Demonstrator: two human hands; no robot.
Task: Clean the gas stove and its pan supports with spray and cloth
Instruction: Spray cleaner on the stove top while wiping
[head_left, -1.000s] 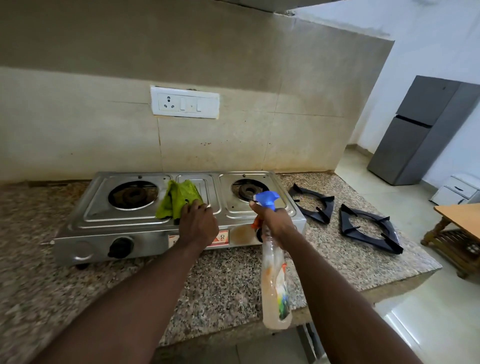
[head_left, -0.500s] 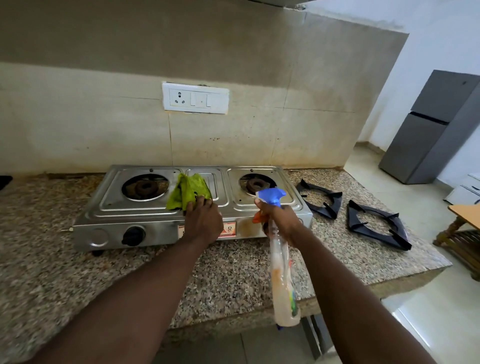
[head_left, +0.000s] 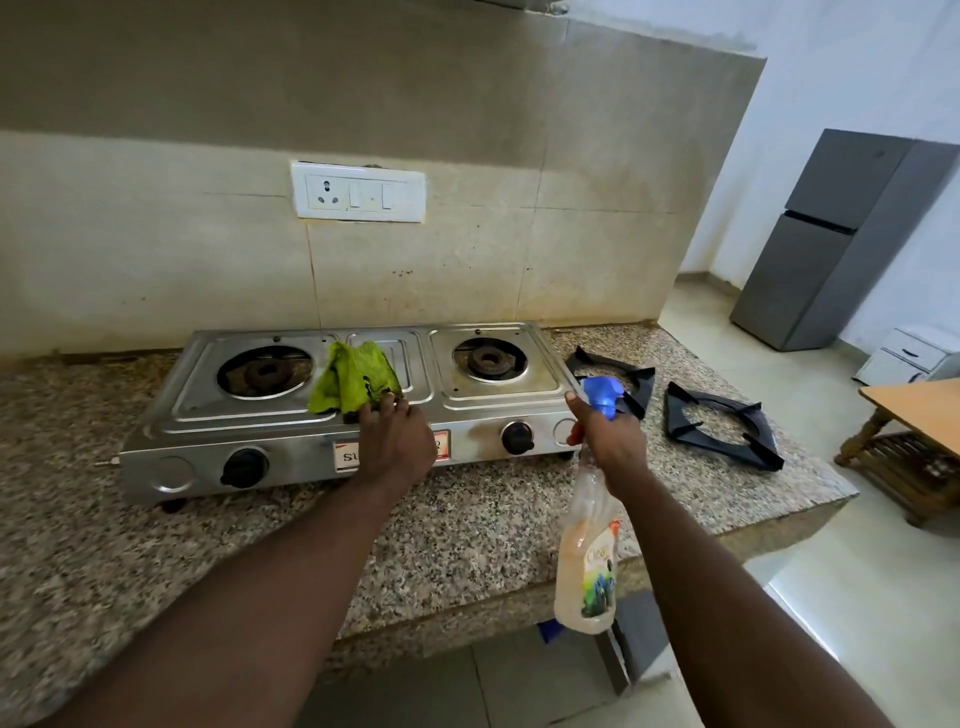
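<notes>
Two grips — left hand (head_left: 397, 441) pinches cloth (head_left: 350, 379), right hand (head_left: 610, 441) clamps part-full spray bottle (head_left: 587, 566).

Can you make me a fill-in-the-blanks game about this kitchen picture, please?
1. The left hand holds a cloth whose colour is ____.
2. The right hand grips a spray bottle with a nozzle coloured ____.
3. The number of black pan supports lying on the counter beside the stove is ____.

Missing words: green, blue, two.
</notes>
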